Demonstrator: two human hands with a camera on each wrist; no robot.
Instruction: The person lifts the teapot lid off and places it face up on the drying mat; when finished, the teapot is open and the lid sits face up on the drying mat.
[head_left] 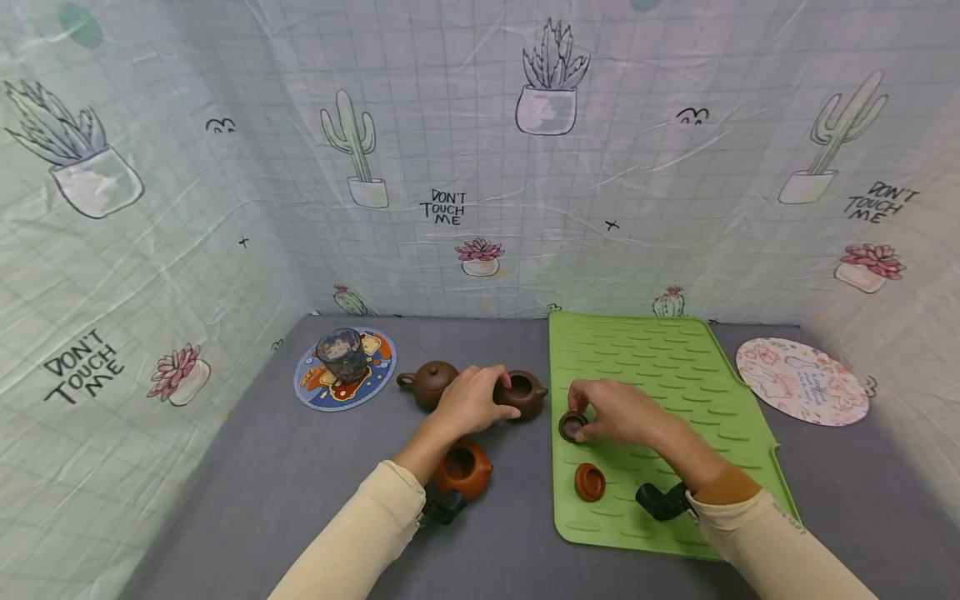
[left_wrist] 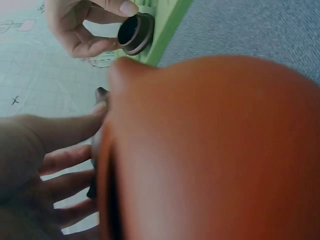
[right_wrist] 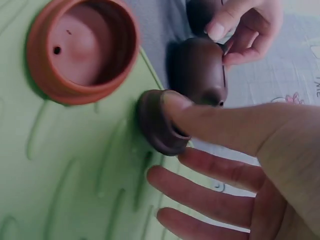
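Observation:
A lidless dark brown teapot [head_left: 532, 406] sits on the grey table, and my left hand [head_left: 472, 402] grips it at its handle side, thumb and fingers around it. Over the left edge of the green mat, my right hand [head_left: 621, 412] pinches a small dark brown teapot lid [right_wrist: 150, 120] between thumb and fingers, hollow side up. An orange-brown lid [head_left: 591, 482] lies hollow side up on the mat, nearer to me. Below my left wrist stands an open orange-brown teapot [head_left: 474, 482], which fills much of the left wrist view [left_wrist: 215, 150].
Left of my left hand stands another dark brown teapot [head_left: 431, 383] with its lid on. A glass [head_left: 341, 357] stands on a blue patterned round mat [head_left: 315, 397] at the far left. The green ridged mat [head_left: 660, 350] lies right of centre, beside a pink patterned mat [head_left: 802, 379].

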